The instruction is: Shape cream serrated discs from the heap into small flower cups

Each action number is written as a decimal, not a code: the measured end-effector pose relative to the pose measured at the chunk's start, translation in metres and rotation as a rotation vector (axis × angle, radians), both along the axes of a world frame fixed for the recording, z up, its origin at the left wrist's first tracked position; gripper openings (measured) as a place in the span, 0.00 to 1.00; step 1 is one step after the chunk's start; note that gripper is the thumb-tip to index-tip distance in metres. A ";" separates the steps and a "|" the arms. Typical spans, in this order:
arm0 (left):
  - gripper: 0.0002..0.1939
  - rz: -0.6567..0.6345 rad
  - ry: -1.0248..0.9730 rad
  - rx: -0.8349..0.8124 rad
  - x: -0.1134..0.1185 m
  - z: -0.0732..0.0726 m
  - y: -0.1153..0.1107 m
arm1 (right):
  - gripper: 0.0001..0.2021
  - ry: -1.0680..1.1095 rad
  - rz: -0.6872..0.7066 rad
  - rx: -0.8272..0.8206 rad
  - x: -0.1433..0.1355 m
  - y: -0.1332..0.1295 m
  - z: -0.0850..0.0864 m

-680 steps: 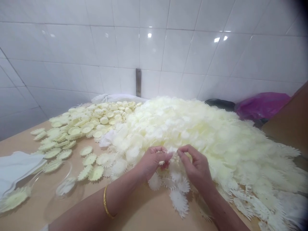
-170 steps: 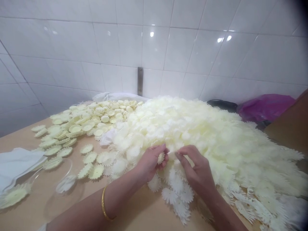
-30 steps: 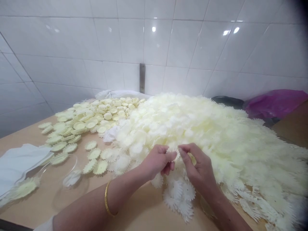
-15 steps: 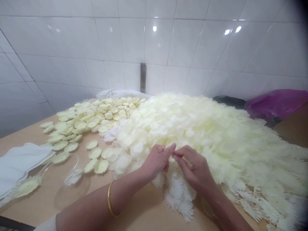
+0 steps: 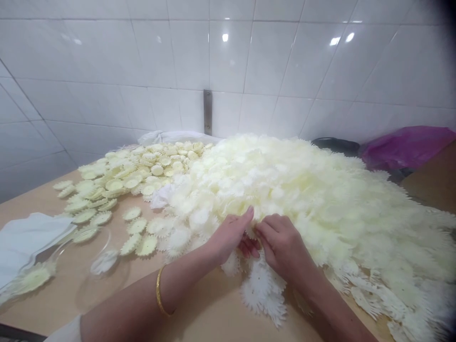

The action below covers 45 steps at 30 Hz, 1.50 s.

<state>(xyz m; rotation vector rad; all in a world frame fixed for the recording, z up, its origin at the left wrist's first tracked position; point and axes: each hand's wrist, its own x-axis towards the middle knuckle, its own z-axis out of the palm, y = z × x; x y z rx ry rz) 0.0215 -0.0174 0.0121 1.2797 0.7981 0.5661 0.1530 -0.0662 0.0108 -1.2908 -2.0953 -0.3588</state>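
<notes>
My left hand [image 5: 235,237], with a gold bangle on the wrist, is at the front of a large heap of pale, toothed petal discs [image 5: 285,175]. Its thumb points up and its fingers curl beneath a small pale disc piece [image 5: 251,232]. Close beside it, my right hand [image 5: 281,242] pinches the edge of that piece between thumb and fingers. Below both hands hangs or lies a cluster of white toothed discs [image 5: 263,289]; whether it joins the held piece is hidden.
Stacked yellowish discs [image 5: 121,180] cover the table's back left. A white sheet [image 5: 28,242] and a clear round dish [image 5: 107,261] lie at left. Behind the heap are a purple bag [image 5: 406,145], a dark object [image 5: 337,146] and the tiled wall [image 5: 228,57].
My left thumb has lifted away from my right fingertips and the left fingers have spread below. A pale piece now shows between the hands. The view has shifted slightly.
</notes>
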 end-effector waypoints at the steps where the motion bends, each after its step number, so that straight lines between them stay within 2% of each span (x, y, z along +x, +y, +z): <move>1: 0.29 -0.009 -0.013 -0.012 0.000 0.000 0.000 | 0.10 -0.008 0.000 0.015 -0.001 0.000 0.000; 7: 0.25 0.014 -0.014 -0.037 0.002 -0.002 -0.001 | 0.10 -0.018 -0.032 0.013 -0.002 0.000 -0.003; 11: 0.26 0.015 -0.006 0.062 -0.001 -0.003 0.002 | 0.09 0.204 0.020 -0.123 0.000 0.000 0.001; 15: 0.28 0.051 0.011 0.115 -0.005 -0.004 0.008 | 0.04 0.359 0.111 -0.238 0.002 0.000 0.003; 20: 0.29 0.050 -0.077 -0.029 -0.006 0.004 0.009 | 0.05 0.372 0.061 -0.194 0.001 0.002 0.002; 25: 0.16 -0.034 -0.192 -0.095 -0.006 0.010 0.011 | 0.09 0.403 0.009 -0.122 0.001 0.004 -0.002; 29: 0.14 -0.026 -0.149 -0.076 -0.007 0.005 0.013 | 0.11 0.343 -0.008 -0.101 -0.001 0.004 -0.004; 34: 0.15 -0.018 -0.079 -0.024 -0.010 -0.001 0.014 | 0.11 0.344 -0.006 -0.128 -0.002 0.003 -0.003; 41: 0.18 0.034 -0.024 0.038 -0.009 -0.003 0.013 | 0.10 0.499 0.034 -0.225 -0.002 0.001 0.000; 45: 0.18 -0.016 0.005 0.052 -0.007 0.004 0.011 | 0.08 0.612 0.095 -0.323 0.004 0.002 0.004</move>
